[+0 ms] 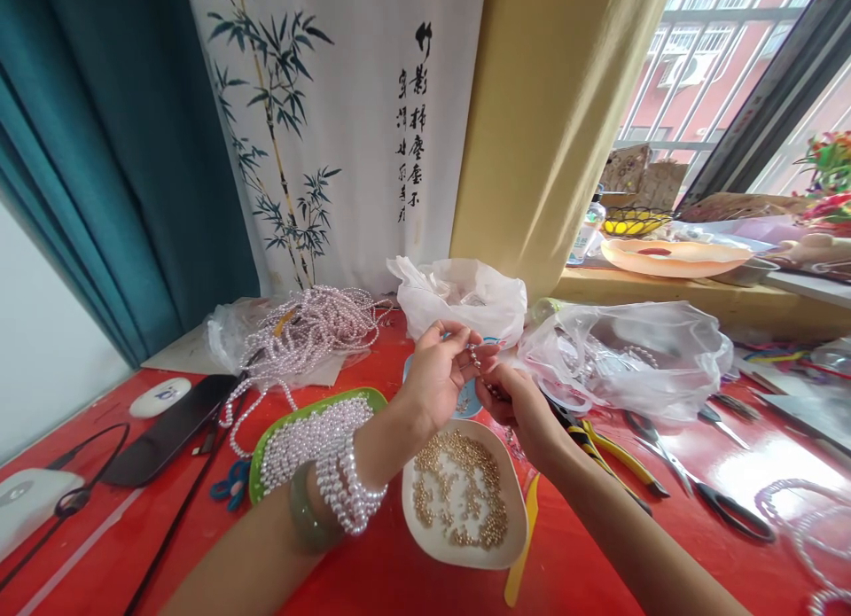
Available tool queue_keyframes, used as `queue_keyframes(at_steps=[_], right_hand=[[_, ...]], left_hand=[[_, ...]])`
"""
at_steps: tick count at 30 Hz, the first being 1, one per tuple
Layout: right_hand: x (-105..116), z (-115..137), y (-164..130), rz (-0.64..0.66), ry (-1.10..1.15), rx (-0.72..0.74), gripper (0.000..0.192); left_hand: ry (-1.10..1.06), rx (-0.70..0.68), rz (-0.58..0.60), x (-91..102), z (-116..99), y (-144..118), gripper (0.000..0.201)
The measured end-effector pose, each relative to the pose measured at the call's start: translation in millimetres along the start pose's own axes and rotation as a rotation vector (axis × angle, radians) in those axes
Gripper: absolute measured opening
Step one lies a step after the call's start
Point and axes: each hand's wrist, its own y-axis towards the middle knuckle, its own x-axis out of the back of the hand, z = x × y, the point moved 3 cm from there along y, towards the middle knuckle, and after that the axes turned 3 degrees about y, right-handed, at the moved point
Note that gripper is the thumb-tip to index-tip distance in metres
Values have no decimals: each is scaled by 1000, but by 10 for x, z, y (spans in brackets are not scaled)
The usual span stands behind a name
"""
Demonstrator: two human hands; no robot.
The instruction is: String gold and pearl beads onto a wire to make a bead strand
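My left hand (439, 372) pinches a short bead strand (474, 357) between thumb and fingers, with pearl bracelets (346, 487) and a green bangle (307, 510) round its wrist. Close by on the right, my right hand (515, 399) is closed at the lower end of the same strand; its fingertips are partly hidden. Below both hands lies a white dish (458, 552) of small gold beads (488, 474). A blue dish (467, 403) shows partly behind the hands. To the left, a green tray (258, 474) holds many white pearl beads (302, 443).
Strung pearls (319, 328) heap at the back left. Plastic bags (458, 297) stand behind the hands and to the right. Yellow-handled pliers (621, 456), scissors (698, 483) and a yellow strip (524, 545) lie on the red table (572, 563). A black cable (179, 518) crosses the left side.
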Motion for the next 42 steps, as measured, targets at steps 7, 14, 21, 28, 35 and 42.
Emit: queue_keyframes(at_steps=[7,14,21,28,35,42], right_hand=[[9,-10,12,-28,-47,-28,39],[17,-21,22,22,-74,-88,33],[11,10,6,12,-119,-101,46],[17,22,0,37,-123,-130,42],[15,25,-5,27,-113,-179,48],[52,44,6,55,-73,-129,46]], left_hand=[[23,-17,32,-2,-1,4,13],[79,11,28,5,10,3,13],[110,-38,99,13,23,31,12],[155,28,100,30,50,43,12],[173,32,171,42,68,70,11],[131,85,187,72,67,115,10]])
